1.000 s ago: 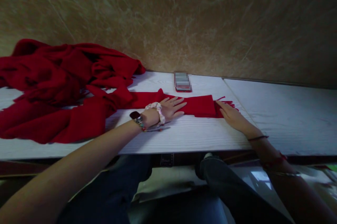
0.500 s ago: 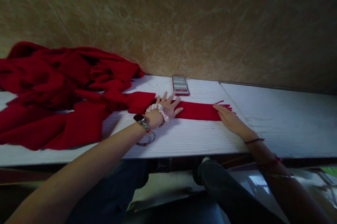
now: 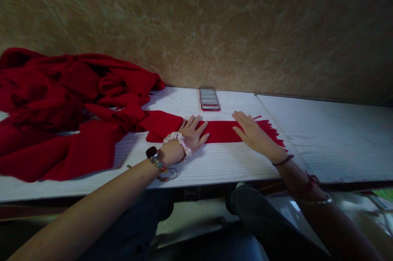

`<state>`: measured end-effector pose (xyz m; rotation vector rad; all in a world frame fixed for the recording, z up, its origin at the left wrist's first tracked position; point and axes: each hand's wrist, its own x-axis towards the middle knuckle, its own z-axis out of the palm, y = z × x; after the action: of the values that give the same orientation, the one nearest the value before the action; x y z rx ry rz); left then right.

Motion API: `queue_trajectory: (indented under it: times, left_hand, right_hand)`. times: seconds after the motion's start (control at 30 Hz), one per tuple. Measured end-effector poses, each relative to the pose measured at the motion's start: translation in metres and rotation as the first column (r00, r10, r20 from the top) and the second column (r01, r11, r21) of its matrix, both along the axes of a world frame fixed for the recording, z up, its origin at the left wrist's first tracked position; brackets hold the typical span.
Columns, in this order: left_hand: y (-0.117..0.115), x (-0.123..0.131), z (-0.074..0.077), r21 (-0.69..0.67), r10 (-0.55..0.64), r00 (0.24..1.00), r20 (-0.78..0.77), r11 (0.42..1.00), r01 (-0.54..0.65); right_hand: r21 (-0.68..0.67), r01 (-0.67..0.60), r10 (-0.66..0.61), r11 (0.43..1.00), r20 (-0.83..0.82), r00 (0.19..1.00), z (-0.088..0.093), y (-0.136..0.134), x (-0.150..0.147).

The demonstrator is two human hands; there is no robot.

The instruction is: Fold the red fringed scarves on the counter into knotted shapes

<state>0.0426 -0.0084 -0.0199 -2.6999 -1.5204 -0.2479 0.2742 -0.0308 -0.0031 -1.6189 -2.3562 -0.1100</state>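
A red scarf (image 3: 222, 131) lies in a flat, narrow strip along the white table, with its fringe (image 3: 272, 132) spread at the right end. My left hand (image 3: 193, 133) rests on the strip, palm down, fingers spread. Over the strip, left of the fringe, my right hand (image 3: 253, 133) is held flat with its fingers stretched out; whether it touches the cloth I cannot tell. Leftward the strip runs into a rumpled heap of red cloth (image 3: 61, 89). Neither hand grips anything.
A phone (image 3: 210, 99) in a red case lies behind the strip, near the brown marble wall (image 3: 196, 28). The white table (image 3: 334, 138) has a seam right of the fringe. Below its front edge are my legs (image 3: 258, 208).
My right hand has moved left from the fringe end onto the middle of the strip, leaving the fringe in sight. My left hand has shifted slightly left and toward me.
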Motion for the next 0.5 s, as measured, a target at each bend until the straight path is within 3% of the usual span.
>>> queue_trajectory:
  times: [0.13, 0.27, 0.37, 0.43, 0.5]
  left_hand:
    - [-0.001, 0.001, 0.004, 0.043, -0.034, 0.999, -0.027, 0.998, 0.035]
    - [-0.009, -0.021, 0.038, 0.058, -0.232, 0.962, -0.146, 0.969, 0.242]
    - [-0.01, -0.084, 0.071, 0.174, -0.12, 0.988, -0.099, 0.975, 0.136]
    - [-0.008, -0.147, 0.087, 0.252, 0.086, 0.996, -0.04, 0.965, -0.073]
    - [-0.006, -0.211, 0.096, 0.27, 0.292, 0.954, 0.061, 0.916, -0.298]
  right_hand:
    - [-0.125, -0.02, 0.031, 0.992, 0.084, 0.996, -0.01, 0.001, -0.017]
    - [-0.099, -0.022, 0.032, 0.995, 0.092, 0.995, -0.022, 0.002, -0.001]
    - [-0.093, -0.03, 0.038, 0.995, 0.081, 0.996, -0.027, 0.005, 0.016]
    - [-0.08, -0.022, 0.027, 0.997, 0.069, 0.997, -0.026, 0.009, 0.019]
    - [-0.048, -0.02, 0.022, 0.999, 0.043, 0.999, -0.022, 0.013, 0.012]
